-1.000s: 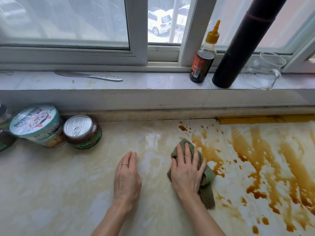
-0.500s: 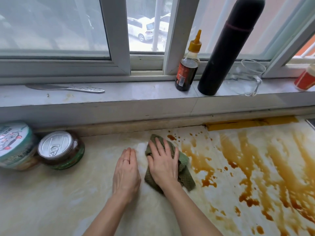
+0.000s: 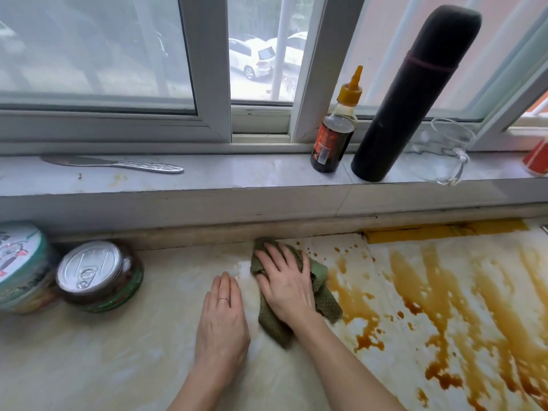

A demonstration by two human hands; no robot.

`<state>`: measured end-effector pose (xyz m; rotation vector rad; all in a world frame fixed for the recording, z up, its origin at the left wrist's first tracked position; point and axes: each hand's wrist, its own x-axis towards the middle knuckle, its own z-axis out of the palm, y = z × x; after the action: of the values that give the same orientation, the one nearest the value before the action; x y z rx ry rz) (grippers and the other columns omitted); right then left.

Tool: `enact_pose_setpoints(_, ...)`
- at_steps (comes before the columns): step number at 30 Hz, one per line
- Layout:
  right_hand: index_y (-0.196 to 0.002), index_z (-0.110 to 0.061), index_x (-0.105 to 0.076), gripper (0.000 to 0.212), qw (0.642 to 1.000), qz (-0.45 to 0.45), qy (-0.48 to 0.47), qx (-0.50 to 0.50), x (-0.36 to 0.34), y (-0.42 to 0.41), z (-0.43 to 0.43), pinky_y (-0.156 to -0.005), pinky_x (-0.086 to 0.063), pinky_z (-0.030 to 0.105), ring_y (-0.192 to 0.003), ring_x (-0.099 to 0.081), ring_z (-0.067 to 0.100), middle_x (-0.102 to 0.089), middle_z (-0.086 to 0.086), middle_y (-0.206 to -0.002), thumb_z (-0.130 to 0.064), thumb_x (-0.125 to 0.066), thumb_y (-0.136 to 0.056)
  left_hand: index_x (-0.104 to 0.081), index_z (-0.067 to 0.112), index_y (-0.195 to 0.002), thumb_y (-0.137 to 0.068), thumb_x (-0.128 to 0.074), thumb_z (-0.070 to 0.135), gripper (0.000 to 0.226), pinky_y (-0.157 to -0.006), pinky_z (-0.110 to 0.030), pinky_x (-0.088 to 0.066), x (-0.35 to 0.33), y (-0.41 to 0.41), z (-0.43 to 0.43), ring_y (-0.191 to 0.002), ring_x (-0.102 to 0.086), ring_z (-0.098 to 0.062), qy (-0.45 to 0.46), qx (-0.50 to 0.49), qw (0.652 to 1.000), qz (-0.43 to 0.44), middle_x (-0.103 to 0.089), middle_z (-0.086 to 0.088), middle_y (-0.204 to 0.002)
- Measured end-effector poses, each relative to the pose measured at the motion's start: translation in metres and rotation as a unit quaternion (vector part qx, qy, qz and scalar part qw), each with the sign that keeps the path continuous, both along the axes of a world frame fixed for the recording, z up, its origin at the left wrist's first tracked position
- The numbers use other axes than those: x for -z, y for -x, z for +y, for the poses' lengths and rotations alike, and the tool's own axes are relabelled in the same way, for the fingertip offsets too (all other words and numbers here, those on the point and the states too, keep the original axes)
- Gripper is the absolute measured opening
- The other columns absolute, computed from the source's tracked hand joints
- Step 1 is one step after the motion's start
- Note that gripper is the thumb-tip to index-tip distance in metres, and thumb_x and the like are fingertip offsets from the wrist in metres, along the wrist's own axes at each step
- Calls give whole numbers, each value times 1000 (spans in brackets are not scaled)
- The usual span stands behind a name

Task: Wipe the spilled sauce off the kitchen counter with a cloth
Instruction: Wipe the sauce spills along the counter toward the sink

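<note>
Lower middle of frame: both forearms are coming in from the bottom edge. My left hand [image 3: 222, 315] is lying flat on the bench [image 3: 103, 360], fingers [image 3: 225, 287] straight and together, holding nothing, just bracing. Just right of it, my right hand [image 3: 286, 287] is pressing the green cloth [image 3: 327, 302] onto the bench, fingers spread straight on top, not curled round it.

The cloth is lying bunched, long axis roughly bottom-to-top in the frame, its top corner reaching the raised step at the back of the bench.

Key relation: the spilled sauce [image 3: 444, 292] is lying to the right of the cloth. The nearest brown streak is sitting just beside the cloth's right edge, and the bulk is spreading toward the right edge of the frame in streaks slanting upper left to lower right. The right hand is the nearer one, so I'm judging the next stroke goes rightward.

Nothing is standing in that stretch of bench. The back step and a yellow strip [image 3: 444, 232] are bounding it at the top. A pull-tab can [image 3: 98, 274] and a tub [image 3: 20, 268] are sitting well apart at the left.

Further back on the windowsill [image 3: 237, 176]: a knife [image 3: 112, 164] at upper left, a sauce bottle [image 3: 335, 137] beside a black flask [image 3: 412, 96], then a glass jug [image 3: 444, 152]. All are sitting above the wiping level, out of the path.
</note>
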<state>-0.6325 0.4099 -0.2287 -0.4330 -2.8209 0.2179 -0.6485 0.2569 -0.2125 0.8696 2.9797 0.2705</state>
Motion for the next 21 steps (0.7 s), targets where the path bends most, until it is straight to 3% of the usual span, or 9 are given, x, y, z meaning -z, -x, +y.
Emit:
enact_pose_setpoints(6, -135, -25, -55, 56, 981, -21, 7, 193, 2, -28, 45, -109, -18, 56, -133, -40, 23, -52, 1, -142, -47, -30, -90, -48, -10, -127, -71, -26, 6, 62, -98, -44, -46, -10, -3, 2, -123, -49, -38, 16, -2, 1000, -21, -51, -27, -131)
enact_pose_setpoints(9, -136, -23, -54, 55, 980, -15, 13, 200, 0, -26, 33, -110, -17, 57, -135, -38, 25, -51, 1, -144, -43, -32, -90, -47, -11, -127, -72, -23, 6, 62, -99, -45, -45, -10, -5, 3, -124, -47, -40, 23, -3, 999, -22, -49, -28, -131)
enact_pose_setpoints(12, -137, -26, -53, 51, 990, -25, 3, 142, 1, -23, 21, -110, -19, 56, -135, -39, 25, -50, -2, -144, -40, -34, -91, -45, -11, -128, -73, -24, 6, 62, -101, -45, -43, -10, -2, 5, -126, -44, -40, 25, 2, 1000, -17, -47, -28, -134)
enact_pose_setpoints(15, -139, -29, -50, 51, 992, -45, -6, 116, 1, -25, 32, -108, -17, 54, -137, -35, 22, -47, -3, -147, -43, -33, -92, -42, -10, -131, -77, -35, 1, 56, -103, -44, -40, -9, -3, 3, -129, -41, -39, 20, 5, 1000, -11, -44, -27, -137)
enact_pose_setpoints(18, -144, -30, -44, 53, 984, -66, 7, 162, -1, -27, 46, -111, -12, 53, -141, -28, 21, -39, -3, -152, -45, -31, -94, -36, -8, -136, -80, -48, -1, 58, -109, -43, -34, -11, -3, 0, -135, -33, -37, 15, 12, 999, -30, -37, -26, -143)
enact_pose_setpoints(21, -146, -29, -41, 52, 975, -68, 20, 211, -1, -23, 47, -113, -10, 54, -143, -23, 22, -35, -2, -155, -44, -33, -96, -29, -6, -141, -84, -43, 1, 59, -114, -39, -25, -13, -2, 0, -140, -24, -34, 17, 19, 999, -44, -28, -23, -149)
